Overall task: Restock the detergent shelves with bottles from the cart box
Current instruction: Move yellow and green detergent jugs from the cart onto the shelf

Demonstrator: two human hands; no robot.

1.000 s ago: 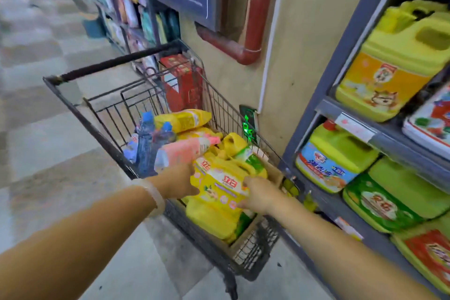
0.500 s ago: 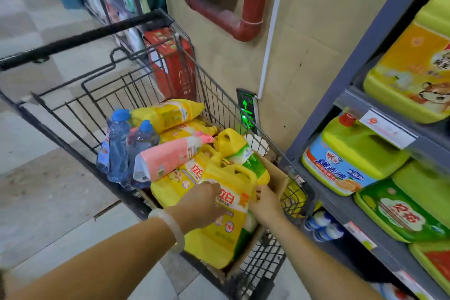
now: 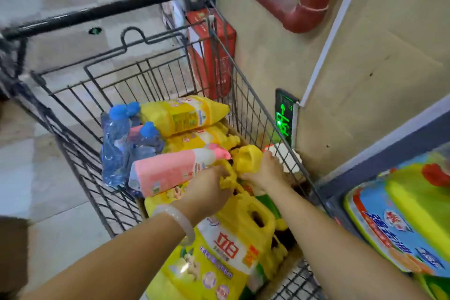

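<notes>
Tiled aisle floor, beige wall at 1 o'clock. Wire cart, centre, holds yellow jugs, one pink bottle and blue-capped bottles at 10 o'clock. Left hand, bracelet on wrist, grips a jug handle; right hand curls round another jug top. Hands nearly touch. Shelf at 4 o'clock carries a green jug.
</notes>
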